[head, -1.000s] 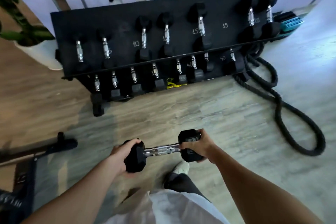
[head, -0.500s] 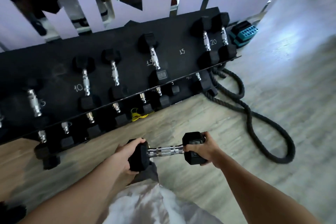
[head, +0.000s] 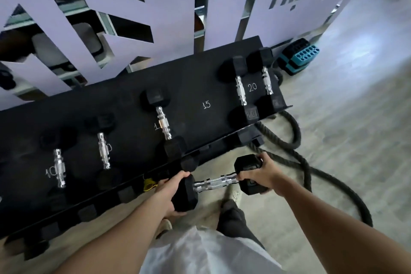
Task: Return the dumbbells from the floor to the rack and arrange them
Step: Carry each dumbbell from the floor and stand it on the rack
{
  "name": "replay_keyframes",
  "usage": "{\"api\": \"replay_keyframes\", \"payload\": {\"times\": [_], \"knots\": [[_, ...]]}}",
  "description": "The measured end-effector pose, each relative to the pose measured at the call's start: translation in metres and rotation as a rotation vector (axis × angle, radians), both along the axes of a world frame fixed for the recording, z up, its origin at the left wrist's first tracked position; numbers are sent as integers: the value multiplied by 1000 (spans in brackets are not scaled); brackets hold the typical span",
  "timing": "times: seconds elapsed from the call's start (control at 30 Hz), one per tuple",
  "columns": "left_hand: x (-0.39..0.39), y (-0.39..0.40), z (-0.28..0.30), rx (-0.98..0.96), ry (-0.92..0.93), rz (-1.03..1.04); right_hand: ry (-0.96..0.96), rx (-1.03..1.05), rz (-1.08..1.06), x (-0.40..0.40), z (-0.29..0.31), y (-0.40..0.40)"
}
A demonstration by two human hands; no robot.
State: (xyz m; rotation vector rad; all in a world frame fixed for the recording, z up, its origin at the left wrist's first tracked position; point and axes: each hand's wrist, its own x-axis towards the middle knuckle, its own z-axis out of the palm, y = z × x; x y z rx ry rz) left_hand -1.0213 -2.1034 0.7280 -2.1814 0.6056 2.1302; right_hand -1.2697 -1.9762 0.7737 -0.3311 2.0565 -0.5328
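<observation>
So the person's stepped right up to the long black dumbbell rack (head: 124,100) now. Left hand (head: 170,187) and right hand (head: 259,172) fingers wrap the heads of the black hex dumbbell with chrome handle (head: 219,183), held just off the rack's front edge. Empty chalked "15" spot (head: 206,104) looks like its home.

Dumbbell (head: 222,183) in both hands' grip, just before the black rack (head: 200,87)
</observation>
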Motion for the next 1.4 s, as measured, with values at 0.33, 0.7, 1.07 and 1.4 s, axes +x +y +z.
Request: {"api": "replay_keyframes", "payload": {"times": [0.33, 0.7, 1.07, 1.4], "knots": [[-112, -13, -20, 72, 11, 339, 42, 122, 483, -144, 3, -134], [-131, -74, -31, 178, 147, 565, 205, 146, 812, -147, 4, -285], [-159, -89, -65, 295, 249, 796, 338, 299, 1280, -88, 10, -401], [-172, -89, -80, 267, 10, 765, 373, 347, 1460, -58, -16, -430]]}}
